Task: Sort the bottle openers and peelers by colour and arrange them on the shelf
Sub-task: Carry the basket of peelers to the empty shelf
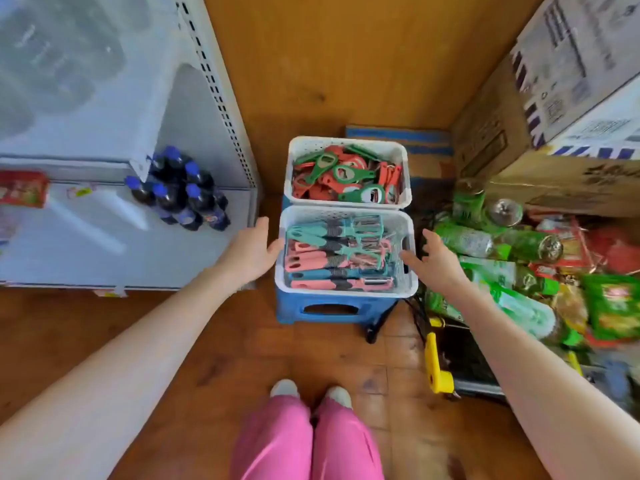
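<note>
Your 2 baskets sit on a blue stool (pixel 294 310) on the floor, end to end. The far basket (pixel 346 141) holds the bottle openers (pixel 346 178), red and green mixed. The near basket (pixel 346 293) holds the peelers (pixel 332 261) in teal, pink and blue, mostly lying side by side with handles to your left.

Your left hand (pixel 252 251) is wide, fingers straight, its tips against the near basket's left wall. Your right hand (pixel 438 261) is also wide, fingers spread, the forefinger reaching over the right rim. Neither holds anything.

If you mean to lift the near basket, take it under the rolled rim on both short sides. It looks like thin perforated plastic that may flex, and the load is probably light but loose, so keep it level.

If you pick single peelers, hold them by the ribbed handle, not the metal blade end at your right. Smooth plastic handles may slide against each other.

The white shelf (pixel 86 237) stands at your left, with dark bottles (pixel 180 195) at its near corner.
</note>
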Demonstrator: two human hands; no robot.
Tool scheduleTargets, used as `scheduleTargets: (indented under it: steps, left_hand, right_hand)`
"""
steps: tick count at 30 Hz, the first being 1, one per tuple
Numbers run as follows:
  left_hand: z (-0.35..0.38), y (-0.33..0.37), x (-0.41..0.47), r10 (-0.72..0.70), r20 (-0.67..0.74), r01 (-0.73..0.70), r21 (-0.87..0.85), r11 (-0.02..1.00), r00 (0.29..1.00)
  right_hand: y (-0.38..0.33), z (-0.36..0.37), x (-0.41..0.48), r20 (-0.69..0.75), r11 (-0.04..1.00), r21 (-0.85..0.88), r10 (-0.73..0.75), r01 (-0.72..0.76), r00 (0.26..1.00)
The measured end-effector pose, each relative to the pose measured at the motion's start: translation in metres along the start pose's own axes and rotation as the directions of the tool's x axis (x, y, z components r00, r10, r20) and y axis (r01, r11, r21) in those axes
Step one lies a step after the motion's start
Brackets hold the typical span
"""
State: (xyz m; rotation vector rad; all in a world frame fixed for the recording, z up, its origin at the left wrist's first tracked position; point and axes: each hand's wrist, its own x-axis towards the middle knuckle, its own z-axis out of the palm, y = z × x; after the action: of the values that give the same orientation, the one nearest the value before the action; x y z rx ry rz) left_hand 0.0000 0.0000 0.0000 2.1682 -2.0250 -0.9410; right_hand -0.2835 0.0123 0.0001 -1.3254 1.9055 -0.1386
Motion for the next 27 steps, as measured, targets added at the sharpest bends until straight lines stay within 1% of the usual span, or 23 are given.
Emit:
scheduleTargets:
  steps: [3,6,8,11,14,16,20,24,27]
  left_hand:
    - [0.027,-0.012,0.018,-0.009,-0.007,0.008,-0.086,0.996,1.0]
    - [0.044,-0.015,0.028,-0.051,0.08,0.067,-0.204,0.977,0.995]
    - [0.048,-0.015,0.032,-0.053,0.133,0.087,-0.26,0.962,0.99]
    - [0.052,-0.011,0.031,-0.008,0.123,0.05,-0.343,0.938,0.992]
    - [0.05,-0.009,0.026,-0.006,0.102,0.049,-0.432,0.901,0.995]
    - [0.046,-0.008,0.021,0.006,0.1,0.04,-0.452,0.891,0.995]
    - [0.024,-0.005,0.001,0.055,0.092,-0.009,-0.44,0.898,0.994]
    - [-0.023,0.01,-0.032,0.069,0.08,-0.029,-0.423,0.906,0.994]
    - [-0.074,0.024,-0.061,0.091,0.042,-0.065,-0.416,0.907,0.995]
  right_hand:
    - [0.006,0.019,0.019,-0.025,1.0,-0.015,-0.001,0.0,1.0]
    - [0.014,0.034,0.028,-0.049,1.0,-0.023,0.011,-0.012,0.999]
    - [0.02,0.041,0.035,-0.094,0.999,0.018,0.036,-0.035,0.995]
    - [0.026,0.046,0.04,-0.124,0.997,0.054,0.054,-0.048,0.991]
    - [0.025,0.045,0.037,-0.14,0.997,0.066,0.056,-0.047,0.989]
    - [0.022,0.043,0.03,-0.15,0.997,0.064,0.055,-0.046,0.987]
    - [0.011,0.03,0.003,-0.149,0.996,0.086,0.052,-0.039,0.988]
    - [-0.012,-0.001,-0.039,-0.188,0.996,0.092,0.041,-0.024,0.981]
    - [-0.045,-0.036,-0.082,-0.252,0.994,0.105,-0.011,0.038,0.968]
